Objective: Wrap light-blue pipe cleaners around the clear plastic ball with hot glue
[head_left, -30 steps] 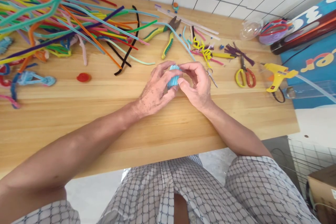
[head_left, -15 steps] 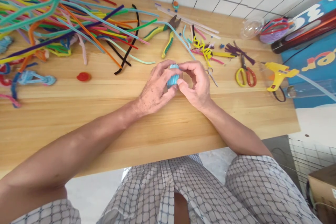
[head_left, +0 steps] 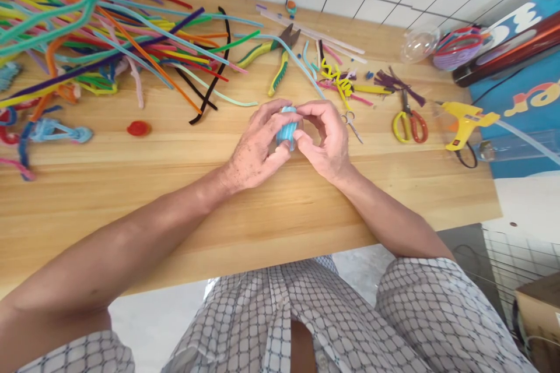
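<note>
A small light-blue coil of pipe cleaner (head_left: 287, 126) is held between both hands above the middle of the wooden table (head_left: 184, 198). My left hand (head_left: 256, 148) wraps its fingers round the coil from the left and below. My right hand (head_left: 326, 140) pinches the coil's right side with thumb and fingers curled. A loose end of light-blue pipe cleaner (head_left: 306, 70) trails back from the coil toward the pliers. Part of the coil is hidden by my fingers.
A heap of coloured pipe cleaners (head_left: 100, 35) covers the back left. Pliers (head_left: 280, 58) lie behind my hands. Small scissors (head_left: 350, 123), yellow-and-red scissors (head_left: 409, 122) and a yellow glue gun (head_left: 466, 123) lie to the right. A red coil (head_left: 139, 127) sits left.
Both hands keep hold of the blue coil and have barely shifted; the fingers have turned slightly round it. The view has moved a little.
</note>
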A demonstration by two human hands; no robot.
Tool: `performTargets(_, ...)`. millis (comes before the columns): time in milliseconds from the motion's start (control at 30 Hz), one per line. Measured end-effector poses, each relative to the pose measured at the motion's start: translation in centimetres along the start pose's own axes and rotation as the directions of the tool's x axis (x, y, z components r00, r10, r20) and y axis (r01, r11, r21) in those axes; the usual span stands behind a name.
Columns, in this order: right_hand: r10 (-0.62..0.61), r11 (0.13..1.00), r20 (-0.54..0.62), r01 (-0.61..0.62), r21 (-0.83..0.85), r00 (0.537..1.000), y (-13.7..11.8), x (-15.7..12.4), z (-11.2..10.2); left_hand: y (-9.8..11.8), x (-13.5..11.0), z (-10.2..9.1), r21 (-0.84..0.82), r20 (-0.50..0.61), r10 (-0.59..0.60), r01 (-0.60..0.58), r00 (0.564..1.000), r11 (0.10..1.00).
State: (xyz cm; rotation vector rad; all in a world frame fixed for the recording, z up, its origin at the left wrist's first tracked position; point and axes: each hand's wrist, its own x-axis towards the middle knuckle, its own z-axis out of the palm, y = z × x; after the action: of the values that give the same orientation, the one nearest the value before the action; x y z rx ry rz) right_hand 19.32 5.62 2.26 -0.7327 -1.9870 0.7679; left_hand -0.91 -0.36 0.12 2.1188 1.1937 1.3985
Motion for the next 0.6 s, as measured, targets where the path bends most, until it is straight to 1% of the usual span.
performTargets(233,-0.021,0.999,0.003,0.021,-0.042,1.000,-0.12,-0.05,0.05,0.33,0.06,-0.13,-0.011,-0.024,-0.015,0.015,1.000,1.000)
performTargets(400,-0.060,0.998,-0.009,0.060,-0.035,0.998,-0.35,-0.10,0.06,0.52,0.10,-0.14,-0.029,-0.058,0.007,-0.009,0.998,1.000)
performTargets(600,-0.064,0.995,-0.001,0.064,-0.076,0.998,-0.43,-0.10,0.10,0.79,0.22,-0.19,-0.017,-0.065,-0.021,0.020,0.998,1.000)
